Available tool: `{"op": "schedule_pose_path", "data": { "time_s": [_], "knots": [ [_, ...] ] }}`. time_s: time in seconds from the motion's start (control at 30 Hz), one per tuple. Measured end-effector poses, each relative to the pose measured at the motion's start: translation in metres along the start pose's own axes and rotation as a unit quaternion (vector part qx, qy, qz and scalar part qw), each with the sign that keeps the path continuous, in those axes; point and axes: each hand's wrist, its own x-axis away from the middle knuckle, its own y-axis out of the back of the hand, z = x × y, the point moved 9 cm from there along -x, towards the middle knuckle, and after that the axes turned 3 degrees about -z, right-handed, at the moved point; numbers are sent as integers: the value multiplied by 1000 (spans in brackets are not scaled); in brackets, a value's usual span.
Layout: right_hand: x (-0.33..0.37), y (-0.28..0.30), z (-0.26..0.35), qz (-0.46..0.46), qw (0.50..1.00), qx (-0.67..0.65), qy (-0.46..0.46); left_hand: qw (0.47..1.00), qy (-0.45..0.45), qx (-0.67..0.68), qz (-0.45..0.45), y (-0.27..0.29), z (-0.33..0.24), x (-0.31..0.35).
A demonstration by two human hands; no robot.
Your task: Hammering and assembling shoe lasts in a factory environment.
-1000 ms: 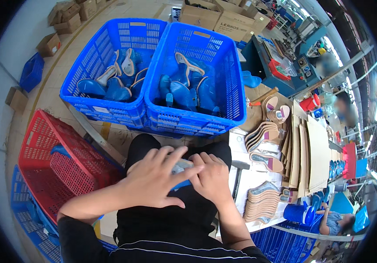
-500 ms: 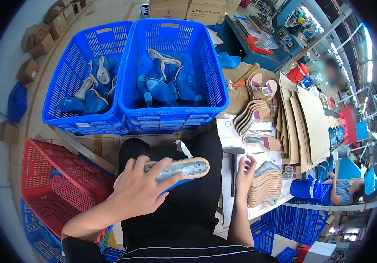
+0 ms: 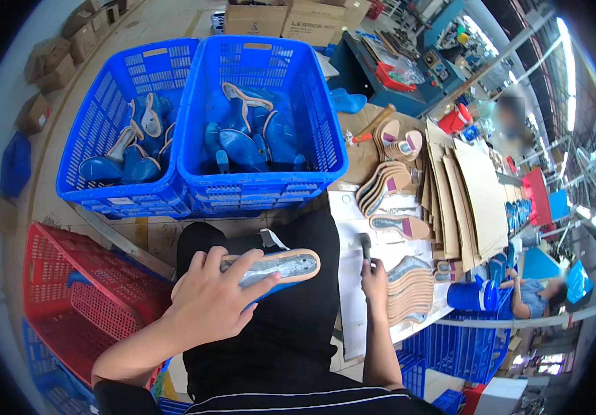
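Observation:
My left hand (image 3: 208, 294) lies over a blue shoe last (image 3: 270, 294), its fingers wrapped round the sides, and presses it on my lap. On the last's upturned bottom sits an insole (image 3: 281, 268) with a tan edge and a grey middle. A thin whitish strip (image 3: 275, 239) sticks up behind it. At the white-covered bench, my right hand (image 3: 375, 283) is closed on the handle of a hammer (image 3: 365, 243); its dark head points away from me. Beside that hand stands a row of stacked insoles (image 3: 409, 290).
Two blue crates (image 3: 263, 181) of blue lasts stand ahead. A red crate (image 3: 49, 277) leans at my left. On the bench are more insoles (image 3: 384, 181), cardboard sheets (image 3: 478, 200) and a wooden-handled tool (image 3: 377, 123). A blue jug (image 3: 472, 296) and a co-worker (image 3: 537, 297) are farther right.
My right hand has closed on the hammer handle and the hammer has turned and shifted on the bench. My left hand keeps its hold on the last. The whole view has shifted slightly.

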Motion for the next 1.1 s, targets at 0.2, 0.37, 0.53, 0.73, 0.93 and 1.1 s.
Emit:
{"op": "schedule_pose_path", "data": {
  "time_s": [0.2, 0.37, 0.53, 0.73, 0.93, 1.1],
  "knots": [
    [68, 67, 186, 121, 968, -220, 17, 1000, 4, 1, -7, 0, 2, 2],
    [113, 71, 297, 218, 934, 64, 276, 1000, 15, 7, -4, -1, 5, 3],
    [106, 82, 313, 234, 901, 169, 323, 1000, 17, 20, -14, 0, 7, 4],
    [111, 186, 370, -35, 901, -300, 311, 999, 15, 27, -25, -4, 12, 8],
    [123, 52, 298, 283, 888, 204, 300, 999, 18, 35, -22, -5, 11, 2],
    [127, 143, 308, 125, 874, 190, 429, 998, 15, 37, -38, -3, 13, 6]
  ]
}}
